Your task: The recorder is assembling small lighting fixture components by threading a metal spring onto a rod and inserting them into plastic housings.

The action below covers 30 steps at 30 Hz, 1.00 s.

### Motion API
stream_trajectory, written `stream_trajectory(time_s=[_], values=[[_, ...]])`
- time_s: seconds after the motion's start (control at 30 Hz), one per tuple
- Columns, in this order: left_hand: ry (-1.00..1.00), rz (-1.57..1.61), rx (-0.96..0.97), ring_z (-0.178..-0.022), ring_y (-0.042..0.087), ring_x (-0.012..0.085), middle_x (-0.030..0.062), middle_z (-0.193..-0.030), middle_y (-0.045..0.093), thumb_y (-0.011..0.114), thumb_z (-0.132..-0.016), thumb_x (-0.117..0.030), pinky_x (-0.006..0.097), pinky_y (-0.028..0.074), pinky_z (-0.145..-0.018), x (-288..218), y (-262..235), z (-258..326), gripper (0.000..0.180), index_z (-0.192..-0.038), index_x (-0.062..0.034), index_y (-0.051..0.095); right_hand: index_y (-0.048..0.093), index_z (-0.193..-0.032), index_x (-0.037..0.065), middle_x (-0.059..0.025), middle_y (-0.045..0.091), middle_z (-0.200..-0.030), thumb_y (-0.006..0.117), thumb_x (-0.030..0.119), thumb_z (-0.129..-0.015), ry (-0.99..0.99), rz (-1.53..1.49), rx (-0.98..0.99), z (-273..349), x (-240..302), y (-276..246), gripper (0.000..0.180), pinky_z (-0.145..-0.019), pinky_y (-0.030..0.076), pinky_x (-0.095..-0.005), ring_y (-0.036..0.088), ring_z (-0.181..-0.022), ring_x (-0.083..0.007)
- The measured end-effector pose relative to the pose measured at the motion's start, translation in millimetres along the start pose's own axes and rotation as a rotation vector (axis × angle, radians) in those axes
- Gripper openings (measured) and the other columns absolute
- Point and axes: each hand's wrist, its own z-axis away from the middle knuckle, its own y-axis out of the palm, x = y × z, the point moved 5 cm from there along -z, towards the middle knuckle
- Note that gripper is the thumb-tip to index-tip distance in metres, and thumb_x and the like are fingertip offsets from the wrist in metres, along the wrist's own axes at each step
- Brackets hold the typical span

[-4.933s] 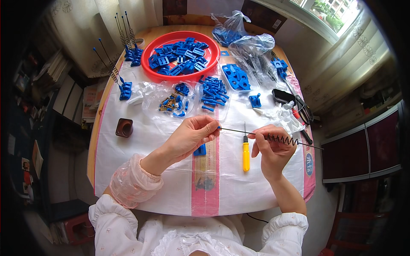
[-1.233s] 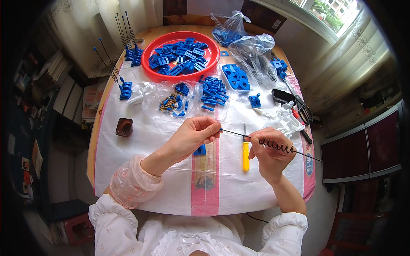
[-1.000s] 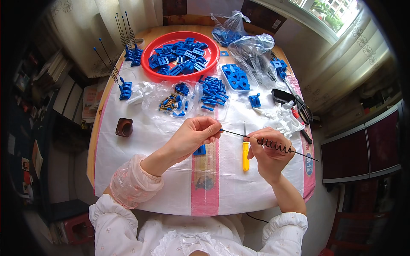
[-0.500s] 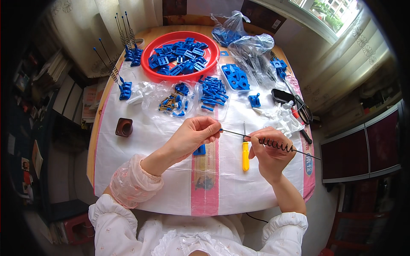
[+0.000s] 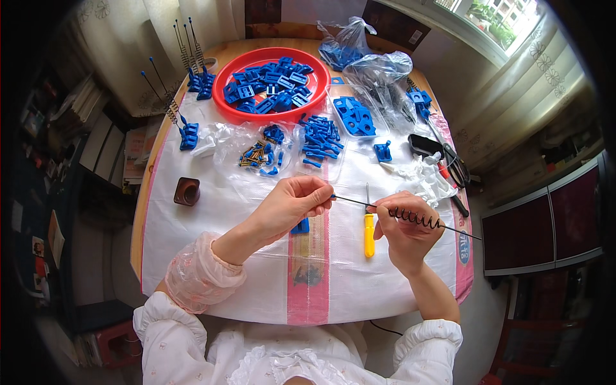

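Above the white table cover (image 5: 212,256), the left hand (image 5: 295,204) pinches one end of a thin black rod (image 5: 359,203), wrist bent inward. The right hand (image 5: 403,231) closes, apparently, on its black coil spring (image 5: 416,218), over a yellow-handled screwdriver (image 5: 369,234).

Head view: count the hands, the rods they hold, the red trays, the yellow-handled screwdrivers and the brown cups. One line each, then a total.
Hands: 2, the left hand and the right hand
Rod, gripped by both: 1
Red round tray: 1
Yellow-handled screwdriver: 1
Brown cup: 1
Total: 6
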Motion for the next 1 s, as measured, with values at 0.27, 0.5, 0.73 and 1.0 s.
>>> stream_trajectory(time_s=[0.27,0.5,0.73,1.0], values=[[-0.004,-0.008,-0.005,-0.072,0.05,0.0051,0.0009,-0.084,0.06,0.06,-0.098,-0.018,0.018,0.043,-0.066,0.2,-0.4,-0.2,0.015,-0.093,-0.0048,0.063,0.064,-0.092,-0.005,-0.0177,0.069,-0.087,0.067,-0.016,-0.078,0.005,0.012,-0.006,0.2,0.3,-1.2,0.018,-0.048,0.051,-0.0221,0.065,-0.059,-0.014],[0.007,0.0,0.01,-0.072,0.05,0.0051,0.0005,-0.085,0.06,0.061,-0.098,-0.018,0.018,0.044,-0.066,0.2,-0.7,-0.3,0.014,-0.094,-0.0047,0.063,0.064,-0.092,-0.005,-0.018,0.069,-0.086,0.067,-0.016,-0.078,-0.003,0.008,-0.018,-0.4,1.4,-0.5,0.018,-0.048,0.051,-0.0221,0.065,-0.058,-0.0141],[0.002,0.001,0.013,-0.072,0.05,0.0053,0.0003,-0.085,0.059,0.061,-0.098,-0.018,0.018,0.044,-0.066,0.0,0.4,-0.4,0.014,-0.094,-0.0045,0.063,0.064,-0.092,-0.005,-0.018,0.069,-0.086,0.067,-0.017,-0.078,0.005,-0.003,-0.014,0.1,1.2,-1.2,0.018,-0.048,0.051,-0.0222,0.065,-0.059,-0.0142],[0.001,0.002,0.0,-0.072,0.049,0.0054,0.0008,-0.085,0.059,0.061,-0.098,-0.019,0.018,0.042,-0.065,-1.0,2.2,2.0,0.015,-0.094,-0.0045,0.063,0.064,-0.091,-0.006,-0.0175,0.068,-0.086,0.067,-0.017,-0.078,-0.009,0.009,0.002,-0.5,0.6,-0.1,0.018,-0.049,0.051,-0.0223,0.064,-0.059,-0.0141]])
